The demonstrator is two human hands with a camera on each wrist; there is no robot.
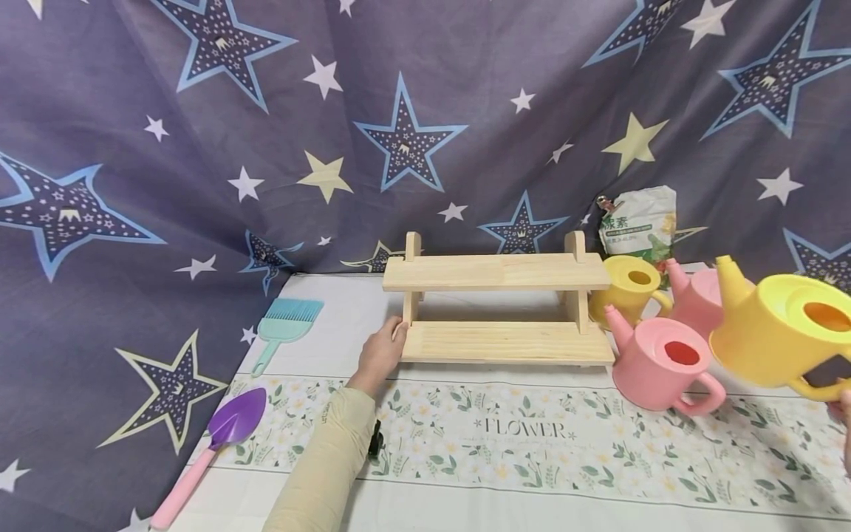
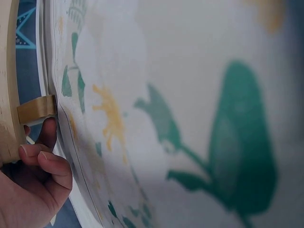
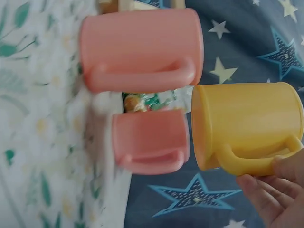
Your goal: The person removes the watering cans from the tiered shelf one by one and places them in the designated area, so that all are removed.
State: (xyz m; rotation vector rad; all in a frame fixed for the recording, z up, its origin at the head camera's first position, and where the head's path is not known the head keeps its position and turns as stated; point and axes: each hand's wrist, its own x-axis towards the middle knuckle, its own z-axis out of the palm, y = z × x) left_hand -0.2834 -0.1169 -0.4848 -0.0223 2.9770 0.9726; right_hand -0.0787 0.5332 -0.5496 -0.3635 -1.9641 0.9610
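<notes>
A two-tier wooden plant stand [image 1: 505,343] sits near the back of the table. My left hand [image 1: 382,353] grips the left end of its lower board; in the left wrist view, the fingers [image 2: 56,166] curl under the wood. At the far right, my right hand [image 3: 278,194] holds a yellow watering can [image 1: 778,332] by its handle, raised off the table. Only part of that hand shows in the head view. Below and left of this can, a pink watering can [image 1: 654,377] stands beside the stand. Another pink can [image 1: 701,299] is partly hidden behind.
A second yellow watering can [image 1: 614,284] stands at the stand's right end, before a white printed bag [image 1: 641,214]. To the left lie a teal brush [image 1: 282,329] and a purple trowel [image 1: 239,415] with a pink handle. A starry curtain [image 1: 465,96] hangs behind the table.
</notes>
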